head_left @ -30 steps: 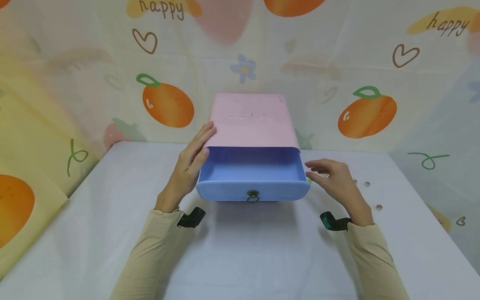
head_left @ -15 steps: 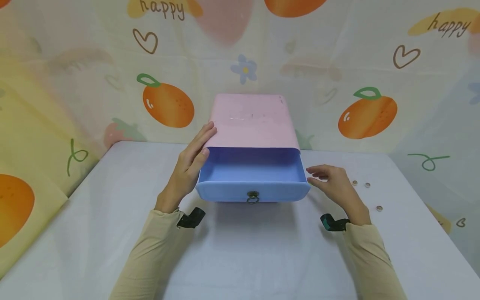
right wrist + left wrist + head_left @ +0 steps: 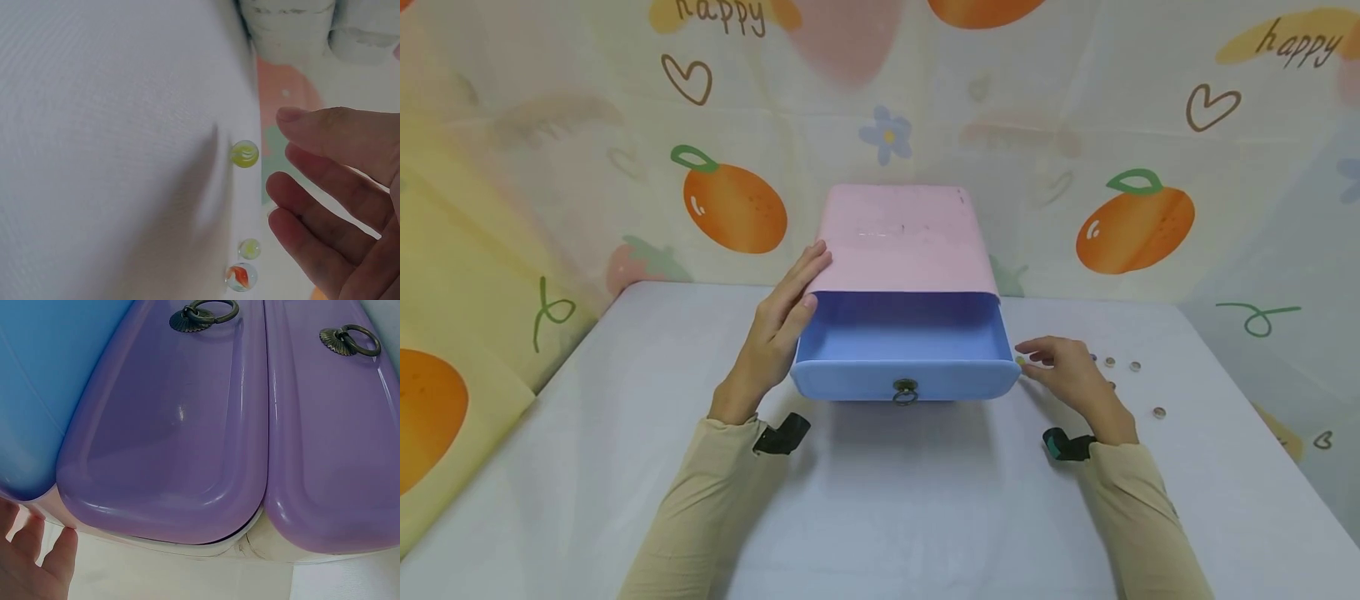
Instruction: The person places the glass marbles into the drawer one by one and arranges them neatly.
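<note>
A pink drawer cabinet [image 3: 898, 237] stands mid-table with its blue top drawer [image 3: 902, 379] pulled out. The inside of that drawer shows bare. My left hand [image 3: 767, 342] rests along the cabinet's left side, fingers extended; in the left wrist view its fingertips [image 3: 62, 550] lie by the lower edge of the blue drawer. Right of the drawer, my right hand [image 3: 1067, 371] hovers with thumb and fingers apart and nothing between them. A yellow-green marble [image 3: 244, 154] lies on the table just beyond its thumb tip, with a smaller green marble [image 3: 249, 249] and an orange-and-white marble [image 3: 241, 277] nearby.
Two purple drawers [image 3: 169, 431] with ring handles sit shut below the blue one. Several small round things [image 3: 1135, 366] are scattered on the white tablecloth [image 3: 910, 508] to the right. A patterned cloth [image 3: 1045, 92] hangs behind the table.
My right hand has shifted slightly down and toward my body beside the drawer, and more of the small round things show behind it. My left hand and the cabinet stay put.
</note>
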`<state>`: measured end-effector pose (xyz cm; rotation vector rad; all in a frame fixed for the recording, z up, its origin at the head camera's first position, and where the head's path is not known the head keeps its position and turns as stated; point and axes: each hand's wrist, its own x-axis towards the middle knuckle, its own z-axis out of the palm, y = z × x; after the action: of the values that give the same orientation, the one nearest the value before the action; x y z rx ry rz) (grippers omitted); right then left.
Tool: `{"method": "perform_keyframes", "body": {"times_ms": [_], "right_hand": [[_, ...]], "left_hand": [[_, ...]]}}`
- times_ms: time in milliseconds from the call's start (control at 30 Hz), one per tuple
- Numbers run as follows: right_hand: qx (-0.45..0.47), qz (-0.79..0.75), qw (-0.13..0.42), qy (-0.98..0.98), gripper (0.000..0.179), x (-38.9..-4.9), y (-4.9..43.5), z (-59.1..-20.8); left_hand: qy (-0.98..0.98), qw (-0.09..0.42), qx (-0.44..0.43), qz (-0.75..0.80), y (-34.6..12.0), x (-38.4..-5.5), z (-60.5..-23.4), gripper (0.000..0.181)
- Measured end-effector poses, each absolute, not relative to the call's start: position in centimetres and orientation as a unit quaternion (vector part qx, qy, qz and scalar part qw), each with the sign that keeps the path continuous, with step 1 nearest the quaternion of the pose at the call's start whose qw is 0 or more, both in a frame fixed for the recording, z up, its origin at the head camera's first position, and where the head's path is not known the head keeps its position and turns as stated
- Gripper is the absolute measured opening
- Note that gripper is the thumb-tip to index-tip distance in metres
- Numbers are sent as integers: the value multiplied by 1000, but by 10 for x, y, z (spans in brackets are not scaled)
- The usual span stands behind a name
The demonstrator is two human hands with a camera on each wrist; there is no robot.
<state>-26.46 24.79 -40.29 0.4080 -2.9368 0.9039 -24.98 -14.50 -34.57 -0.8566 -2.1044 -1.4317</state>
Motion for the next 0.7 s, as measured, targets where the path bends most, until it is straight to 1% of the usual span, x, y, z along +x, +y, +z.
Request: {"method": "perform_keyframes", "body": {"times_ms": [233,433,700], "right_hand": [[120,289,3,-950,32,-268,248,-406],[106,284,-26,-953,35,-270,248,-410],[127,278,-38,-951,34,-273,248,-414]], "left_hand": [[-764,224,-308,-520,-145,-250,-345,49],[-765,226,-310,-517,-145,-250,-345,49],[-768,225,-309,-515,-146,-251,-346,49]]}}
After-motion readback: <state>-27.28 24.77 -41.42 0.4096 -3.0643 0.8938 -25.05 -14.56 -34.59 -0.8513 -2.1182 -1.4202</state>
